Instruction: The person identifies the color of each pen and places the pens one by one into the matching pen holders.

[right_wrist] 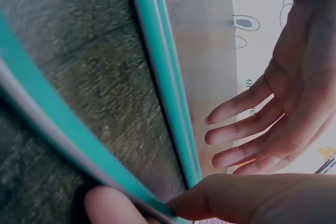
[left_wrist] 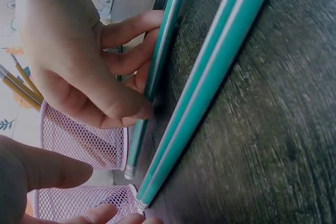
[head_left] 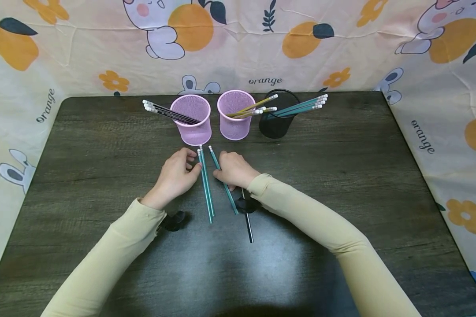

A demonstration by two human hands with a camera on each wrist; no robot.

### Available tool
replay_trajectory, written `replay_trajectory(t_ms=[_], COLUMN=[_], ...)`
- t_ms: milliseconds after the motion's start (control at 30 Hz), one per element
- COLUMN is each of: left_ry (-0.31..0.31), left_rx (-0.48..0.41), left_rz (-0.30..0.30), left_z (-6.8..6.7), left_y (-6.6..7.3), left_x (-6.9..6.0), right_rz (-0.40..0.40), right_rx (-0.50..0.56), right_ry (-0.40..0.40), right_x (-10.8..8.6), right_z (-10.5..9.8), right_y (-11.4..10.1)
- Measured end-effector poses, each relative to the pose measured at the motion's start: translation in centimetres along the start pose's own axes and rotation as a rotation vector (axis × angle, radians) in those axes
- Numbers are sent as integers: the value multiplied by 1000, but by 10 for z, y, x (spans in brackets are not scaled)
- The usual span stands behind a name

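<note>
My right hand (head_left: 235, 169) pinches a teal pencil (head_left: 231, 199) between thumb and fingers; its white eraser end points toward the cups. In the right wrist view the thumb (right_wrist: 210, 198) presses on that pencil. Left of it, two more teal pencils (head_left: 205, 189) lie side by side on the table. My left hand (head_left: 176, 174) is beside their eraser ends, fingers loosely bent; the right wrist view shows it apart from the pair, holding nothing. A black pencil (head_left: 249, 229) lies partly hidden under my right wrist.
Beyond my hands stand a pink mesh cup (head_left: 196, 132) with black pencils, another pink mesh cup (head_left: 234, 130) with yellow pencils, and a black cup (head_left: 273, 128) with teal pencils. The dark wooden table (head_left: 341, 167) meets a printed cloth (head_left: 238, 57) behind.
</note>
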State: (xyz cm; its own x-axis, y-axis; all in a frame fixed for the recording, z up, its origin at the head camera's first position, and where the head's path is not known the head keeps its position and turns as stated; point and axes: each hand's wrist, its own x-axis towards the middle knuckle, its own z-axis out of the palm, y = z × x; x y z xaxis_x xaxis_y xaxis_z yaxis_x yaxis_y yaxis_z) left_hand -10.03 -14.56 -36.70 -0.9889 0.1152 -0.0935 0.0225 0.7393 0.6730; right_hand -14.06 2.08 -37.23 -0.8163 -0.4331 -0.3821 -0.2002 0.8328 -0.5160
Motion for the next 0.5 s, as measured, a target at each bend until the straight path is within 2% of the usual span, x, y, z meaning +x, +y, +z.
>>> replay_trajectory(t_ms=[167, 300, 500], left_ry=[1, -2, 2], left_rx=[6, 10, 20], left_rz=[6, 8, 25], left_z=[0, 1, 1], left_y=[1, 0, 1], left_x=[0, 0, 0], right_rz=[35, 30, -6], right_rx=[140, 232, 437], right_ry=[-7, 14, 52], right_x=[-3, -7, -15], right_z=[-3, -5, -8], right_y=[4, 8, 12])
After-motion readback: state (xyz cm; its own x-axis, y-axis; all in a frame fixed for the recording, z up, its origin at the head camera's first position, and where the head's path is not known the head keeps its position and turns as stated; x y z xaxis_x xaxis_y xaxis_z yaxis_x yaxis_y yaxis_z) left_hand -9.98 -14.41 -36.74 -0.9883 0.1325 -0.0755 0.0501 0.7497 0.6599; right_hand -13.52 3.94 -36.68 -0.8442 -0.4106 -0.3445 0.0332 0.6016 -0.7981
